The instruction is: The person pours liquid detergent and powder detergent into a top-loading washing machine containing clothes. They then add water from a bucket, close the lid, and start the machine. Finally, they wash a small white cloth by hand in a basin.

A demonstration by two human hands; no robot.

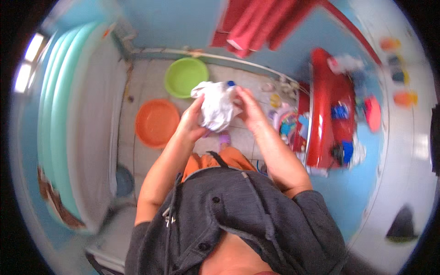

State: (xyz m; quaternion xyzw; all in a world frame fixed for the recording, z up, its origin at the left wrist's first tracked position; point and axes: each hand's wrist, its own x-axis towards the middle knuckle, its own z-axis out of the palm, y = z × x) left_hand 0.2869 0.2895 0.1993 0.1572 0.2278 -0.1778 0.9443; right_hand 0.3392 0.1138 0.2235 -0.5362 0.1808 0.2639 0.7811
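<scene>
Both of my hands hold a bunched white cloth (218, 108) up in front of me, above the tiled floor. My left hand (190, 120) grips its left side, and my right hand (249, 108) is at its right side, with the fingers partly behind the fabric. A small blue patch shows at the cloth's upper right edge. Behind and left of the cloth, a green plastic basin (186, 77) stands on the floor. Nearer to my left forearm is an orange plastic basin (157, 123). Both basins look blurred inside.
A red cabinet or shelf (319, 117) stands at right with assorted items on it and a colourful pile (288, 125) beside it. Red curtains (264, 27) hang at the top. At left is a large pale panel with a mint-green rounded edge (65, 120); a grey round object (124, 181) lies near it.
</scene>
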